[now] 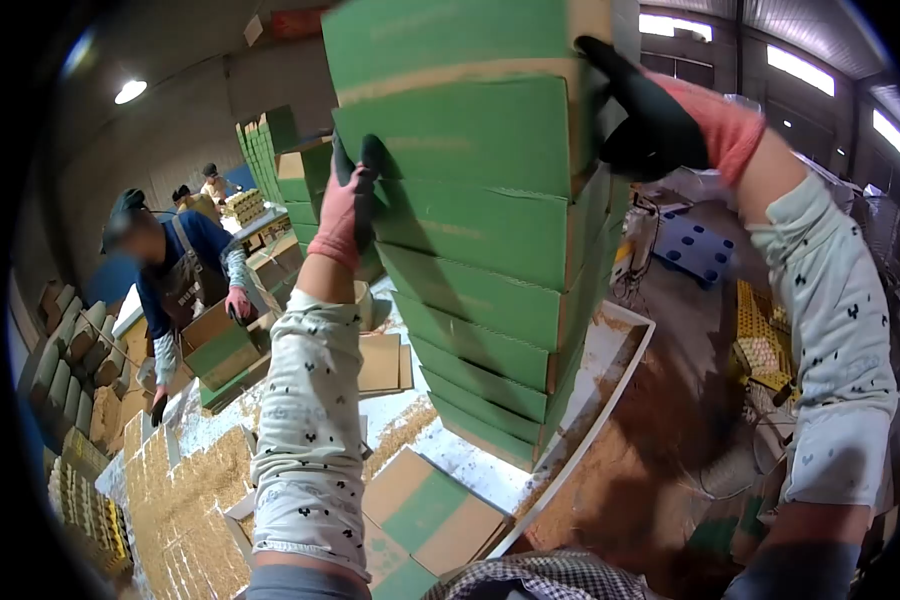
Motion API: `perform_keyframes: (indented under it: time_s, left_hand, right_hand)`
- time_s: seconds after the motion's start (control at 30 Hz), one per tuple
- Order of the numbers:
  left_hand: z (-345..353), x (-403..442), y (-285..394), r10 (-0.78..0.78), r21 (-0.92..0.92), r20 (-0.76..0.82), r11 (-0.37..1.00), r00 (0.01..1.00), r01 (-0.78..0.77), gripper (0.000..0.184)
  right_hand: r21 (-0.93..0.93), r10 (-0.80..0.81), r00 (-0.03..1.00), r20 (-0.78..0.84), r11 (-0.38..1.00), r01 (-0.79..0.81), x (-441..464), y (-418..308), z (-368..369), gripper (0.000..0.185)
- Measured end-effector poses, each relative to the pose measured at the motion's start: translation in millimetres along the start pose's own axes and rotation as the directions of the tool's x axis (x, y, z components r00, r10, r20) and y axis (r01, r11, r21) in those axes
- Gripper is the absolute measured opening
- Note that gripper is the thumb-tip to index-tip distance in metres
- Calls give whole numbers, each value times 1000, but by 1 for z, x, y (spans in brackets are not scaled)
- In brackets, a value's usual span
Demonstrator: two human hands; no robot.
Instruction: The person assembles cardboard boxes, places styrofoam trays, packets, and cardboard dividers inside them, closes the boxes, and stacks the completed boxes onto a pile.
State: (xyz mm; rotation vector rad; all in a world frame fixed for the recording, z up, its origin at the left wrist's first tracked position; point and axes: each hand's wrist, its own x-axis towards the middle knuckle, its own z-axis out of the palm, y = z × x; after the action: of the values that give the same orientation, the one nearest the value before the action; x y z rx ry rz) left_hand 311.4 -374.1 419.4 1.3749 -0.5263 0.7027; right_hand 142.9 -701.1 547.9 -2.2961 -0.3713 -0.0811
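Observation:
A tall stack of green and brown cardboard boxes (475, 215) rises in front of me, and its top runs out of view. My left hand (348, 205), in a pink and black glove, grips the left edge of an upper box, its fingertips against the green front. Higher up, my right hand (655, 115), gloved alike, is closed around the right corner of an upper box; part of its fingers is hidden behind the cardboard. Flattened cardboard (435, 515) with a green band lies below the stack.
A co-worker (175, 260) bends over an open green box (225, 345) at left. Straw-like filled boxes (185, 510) lie at lower left. The white table edge (610, 395) runs beside the stack. A blue pallet (695, 248) and yellow egg trays (760, 335) are at right.

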Motion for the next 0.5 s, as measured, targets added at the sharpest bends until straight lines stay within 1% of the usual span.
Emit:
perform_keyframes:
  time_s: [0.03, 0.07, 0.1, 0.13, 0.17, 0.2, 0.23, 0.27, 0.3, 0.33, 0.37, 0.4, 0.43, 0.47, 0.5]
  left_hand:
    - [1, -1, -12, 73, -62, -27, 995, 997, -74, 56]
    - [9, -4, -11, 153, -120, -63, 980, 986, -160, 48]
    - [12, -2, -8, 181, -29, -48, 983, 982, -182, 45]
    - [11, -1, -8, 198, 67, -32, 978, 980, -196, 42]
    - [8, -6, -7, 206, 165, -22, 966, 978, -200, 39]
    - [8, -15, 7, 78, 132, -7, 988, 997, -77, 35]
    - [-20, -8, -27, 104, 205, -39, 974, 994, -94, 36]
    - [-46, -27, -56, 19, 348, 49, 937, 999, -34, 42]
    - [-80, -58, -71, -93, 490, 101, 871, 991, 32, 48]
    - [-87, -109, -40, -347, 780, 175, 620, 921, 85, 54]
    - [-88, -164, -6, -611, 954, 132, 293, 780, 68, 59]
    - [-159, -238, -103, -720, 872, 175, 430, 672, 233, 60]
    - [-193, -304, -122, -902, 959, 31, 148, 430, 241, 59]
    - [-222, -367, -116, -943, 960, -194, -126, 271, 249, 63]
    - [-241, -420, -106, -911, 904, -401, -376, 98, 203, 67]
  right_hand:
    - [10, 43, 999, -13, 999, -43, 12, 7, -16, 46]
    - [-50, -41, 997, -58, 998, 38, 52, 33, -49, 36]
    - [-253, -203, 973, -112, 953, 169, 56, 32, -57, 43]
    - [-462, -359, 919, -163, 851, 250, 60, 32, -65, 50]
    - [-522, -477, 845, -242, 798, 301, 67, 46, -60, 46]
    - [-578, -589, 751, -297, 737, 349, 78, 64, -49, 44]
    - [-629, -692, 637, -339, 670, 394, 90, 82, -36, 42]
    - [-673, -782, 504, -367, 597, 437, 105, 100, -20, 41]
    - [-755, -824, 446, -349, 529, 387, 120, 127, -12, 40]
    - [-826, -862, 385, -329, 461, 324, 134, 154, -4, 40]
    - [-793, -853, 350, -388, 502, 345, 120, 165, 17, 42]
    - [-676, -797, 357, -487, 603, 423, 84, 167, 52, 45]
    - [-523, -714, 404, -572, 697, 491, 47, 169, 82, 48]
    - [-387, -645, 467, -605, 751, 535, 20, 171, 108, 52]
    - [-295, -608, 526, -595, 773, 561, 0, 172, 130, 56]
